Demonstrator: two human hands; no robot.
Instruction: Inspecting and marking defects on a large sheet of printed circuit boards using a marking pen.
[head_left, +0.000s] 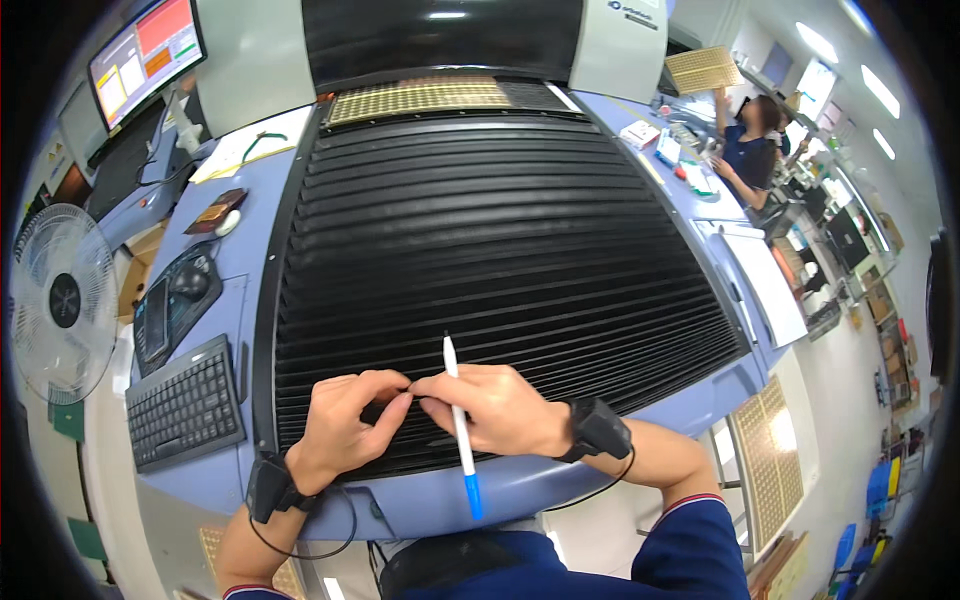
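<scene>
Above the near part of a black ribbed bellows cover (490, 240), my two hands meet at the fingertips. My left hand (340, 425) is closed in a pinch; a tiny dark thing may sit between the fingertips, too small to name. A white marker pen (461, 436) with a blue end is held across the fingers of my right hand (505, 408), its dark tip pointing away from me. The thumb and index finger of that hand also press together against the left fingertips. Both wrists wear black straps with cables.
On the left side of the machine lie a keyboard (185, 403), a mouse (188, 281) and a brown wallet-like item (215, 211). A fan (64, 300) stands further left. A gold perforated panel (420, 98) spans the machine's back. A co-worker (750, 150) lifts another panel (703, 70) at the right.
</scene>
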